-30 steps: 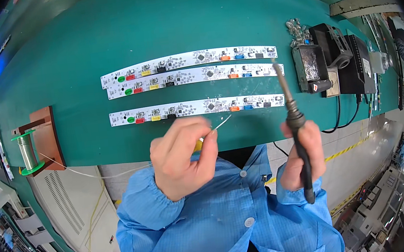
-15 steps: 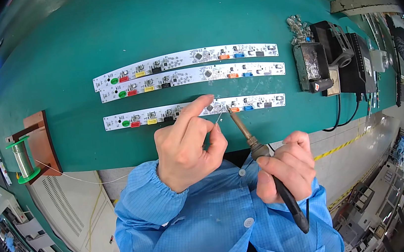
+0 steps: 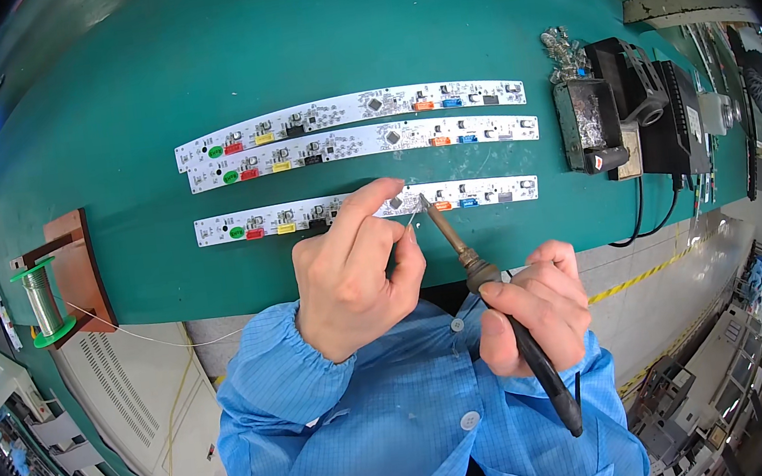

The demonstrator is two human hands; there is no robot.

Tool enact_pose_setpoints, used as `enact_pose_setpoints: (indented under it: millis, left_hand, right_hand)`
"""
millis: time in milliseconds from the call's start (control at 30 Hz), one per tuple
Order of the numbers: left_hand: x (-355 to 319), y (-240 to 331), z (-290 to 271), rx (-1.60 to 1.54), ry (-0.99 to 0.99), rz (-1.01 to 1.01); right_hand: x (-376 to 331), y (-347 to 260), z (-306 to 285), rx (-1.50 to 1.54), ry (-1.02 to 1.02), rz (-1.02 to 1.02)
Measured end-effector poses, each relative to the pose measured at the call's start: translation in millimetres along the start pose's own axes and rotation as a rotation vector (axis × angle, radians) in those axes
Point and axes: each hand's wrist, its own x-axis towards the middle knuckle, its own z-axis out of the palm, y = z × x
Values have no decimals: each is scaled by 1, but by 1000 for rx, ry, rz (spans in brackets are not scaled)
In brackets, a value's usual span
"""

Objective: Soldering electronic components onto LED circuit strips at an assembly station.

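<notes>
Pinching thin solder wire (image 3: 413,219), thumb and finger nearly together, my left hand (image 3: 353,279) reaches over the near circuit board (image 3: 483,187), which lies at twelve o'clock; my right hand (image 3: 540,309), curled closed, grips the soldering iron (image 3: 530,348), its tip over the same board. A slip of that tip could scorch the orange block (image 3: 442,206) beside it, and overfeeding wire could leave excess metal. I count three boards, with a middle board (image 3: 361,144) and a far board (image 3: 343,111) beyond; one iron; one spool (image 3: 48,300) at nine o'clock.
</notes>
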Motion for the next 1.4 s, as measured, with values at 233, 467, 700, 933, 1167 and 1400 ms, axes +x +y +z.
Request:
enact_pose_setpoints:
  millis: [233,467,700,933,1167,1400]
  left_hand:
    - [0,1,-1,15,-17,-23]
    - [0,-1,1,23,20,16]
    - [0,0,0,8,7,10]
    - [-4,1,-1,-59,22,-16]
    - [-5,7,-4,-56,61,-30]
    - [5,34,7,-68,-34,59]
  right_hand:
    - [-1,1,1,11,6,0]
    - [1,-1,2,13,21,10]
    - [-1,-2,-8,15,52,34]
    - [-32,38,-35,28,207,1]
    - [-75,84,-38,-216,400,231]
    - [-60,82,-47,-237,226,304]
